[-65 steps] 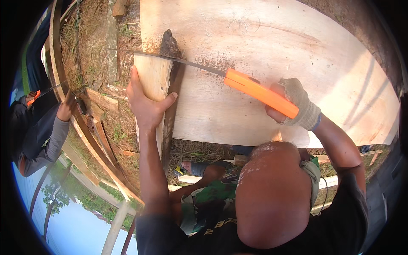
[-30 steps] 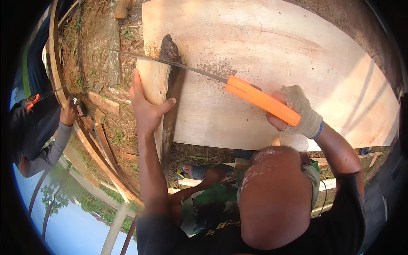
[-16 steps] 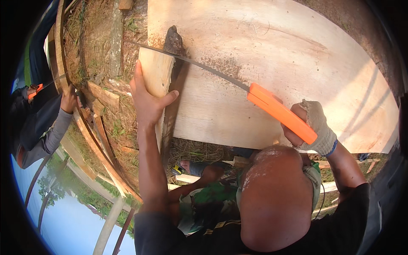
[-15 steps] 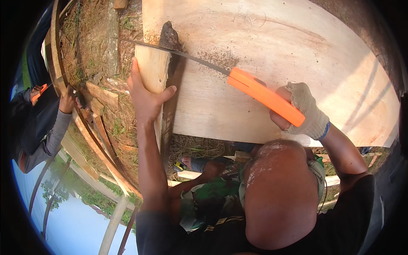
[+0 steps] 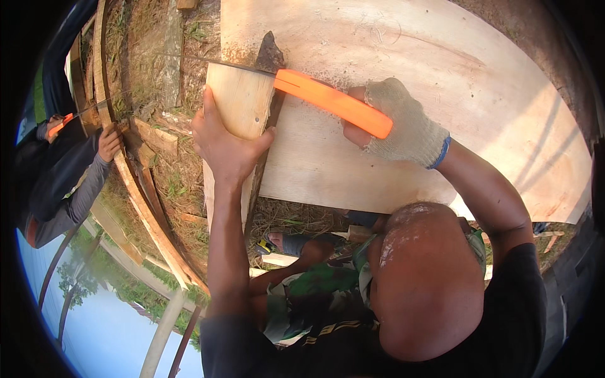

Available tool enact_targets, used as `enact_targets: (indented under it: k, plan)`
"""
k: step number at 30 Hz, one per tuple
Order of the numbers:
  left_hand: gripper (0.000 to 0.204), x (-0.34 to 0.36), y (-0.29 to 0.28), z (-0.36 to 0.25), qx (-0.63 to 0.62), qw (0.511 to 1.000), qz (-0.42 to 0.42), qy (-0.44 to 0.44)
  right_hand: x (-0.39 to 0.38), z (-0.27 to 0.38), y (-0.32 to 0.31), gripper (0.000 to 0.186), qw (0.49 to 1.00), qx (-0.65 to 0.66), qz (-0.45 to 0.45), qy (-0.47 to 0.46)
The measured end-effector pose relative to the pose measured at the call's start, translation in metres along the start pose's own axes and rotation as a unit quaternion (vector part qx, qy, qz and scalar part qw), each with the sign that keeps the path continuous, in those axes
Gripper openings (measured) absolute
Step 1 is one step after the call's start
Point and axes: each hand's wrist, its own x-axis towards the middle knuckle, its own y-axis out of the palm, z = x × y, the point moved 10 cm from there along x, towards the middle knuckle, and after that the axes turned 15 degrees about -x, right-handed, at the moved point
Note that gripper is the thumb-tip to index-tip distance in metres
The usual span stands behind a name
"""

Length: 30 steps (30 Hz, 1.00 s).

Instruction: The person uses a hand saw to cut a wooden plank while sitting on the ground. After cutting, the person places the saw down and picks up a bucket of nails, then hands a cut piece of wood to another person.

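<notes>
A handsaw with an orange handle (image 5: 334, 101) is gripped in my right hand (image 5: 403, 120), which wears a pale knitted glove. Its thin blade (image 5: 233, 65) lies across the far end of a wooden board (image 5: 236, 94) and reaches past the board's left side. My bare left hand (image 5: 230, 142) presses on the board, thumb over the right edge and fingers along the left. Beneath the board's right side runs a dark piece of wood, whose rough blackish end (image 5: 270, 53) sticks out beyond the blade. Sawdust lies around that end.
A large plywood sheet (image 5: 378, 164) spreads under and right of the board. At the left, a co-worker's hand (image 5: 108, 143) rests on a long curved-looking plank (image 5: 135, 189); their other hand holds an orange-handled saw (image 5: 61, 125). Wood offcuts (image 5: 154, 137) lie on grassy ground.
My right hand has pushed the saw forward and left, bringing its handle close to the board. My left hand stays on the board. The co-worker's near hand has shifted slightly on the plank.
</notes>
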Motion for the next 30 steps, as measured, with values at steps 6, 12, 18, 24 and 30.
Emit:
enact_targets:
  k: [6,12,18,24,30]
  plan:
    - [0.132,-0.008,-0.015,-0.009,0.044,0.998,-0.026,-0.037,-0.077,0.009,-0.051,0.01,0.976,-0.198,0.066,-0.057]
    - [0.131,-0.017,-0.011,0.001,0.022,1.0,-0.003,-0.022,-0.018,0.006,-0.007,0.012,0.994,-0.053,0.085,0.03]
    - [0.132,-0.018,-0.015,-0.005,0.05,0.998,-0.031,-0.017,-0.07,0.001,-0.041,0.014,0.987,-0.129,0.093,0.002]
    - [0.132,-0.014,-0.006,-0.01,0.052,0.998,-0.024,-0.002,-0.022,0.005,-0.019,0.01,0.995,-0.044,0.08,0.049]
    - [0.131,-0.023,-0.012,-0.021,0.094,0.994,-0.04,-0.03,-0.06,0.007,-0.041,0.008,0.992,-0.098,0.07,-0.045]
